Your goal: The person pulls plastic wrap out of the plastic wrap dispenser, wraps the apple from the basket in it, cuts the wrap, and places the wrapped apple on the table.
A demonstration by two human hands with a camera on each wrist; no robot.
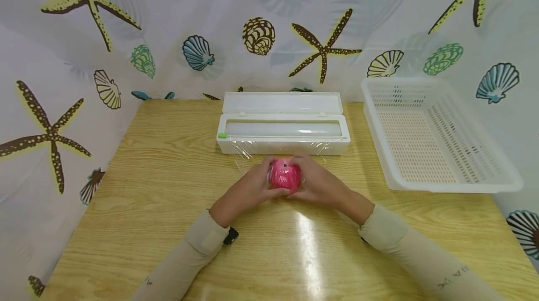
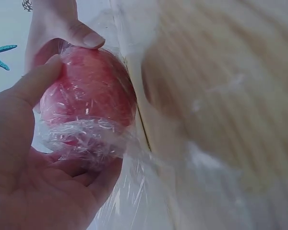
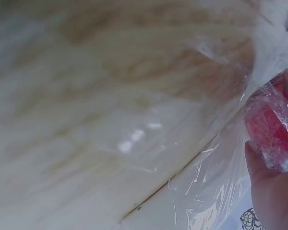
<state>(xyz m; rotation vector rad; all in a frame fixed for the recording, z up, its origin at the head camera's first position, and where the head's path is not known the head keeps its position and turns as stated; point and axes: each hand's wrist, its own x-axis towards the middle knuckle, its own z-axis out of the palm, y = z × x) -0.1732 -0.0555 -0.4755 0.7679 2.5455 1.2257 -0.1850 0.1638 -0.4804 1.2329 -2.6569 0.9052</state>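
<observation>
A round red apple [image 1: 285,177] sits between my two hands over the table, with glossy cling film around it. My left hand [image 1: 252,187] grips its left side, fingers curled behind and thumb in front. From the right, my right hand [image 1: 322,184] holds it the same way. In the left wrist view, crinkled film [image 2: 86,136] bunches around the lower part of the apple [image 2: 89,88]. Loose film [image 3: 206,201] stretches beside the apple [image 3: 271,127] in the right wrist view. Just behind the hands stands a white cling film box [image 1: 284,147], its lid up.
The box holds a film roll [image 1: 284,128], and a sheet of film [image 1: 244,149] hangs over its front edge. A white plastic basket [image 1: 446,186] stands at the right on the wooden table [image 1: 168,165]. Behind hangs a seashell-patterned cloth [image 1: 227,6].
</observation>
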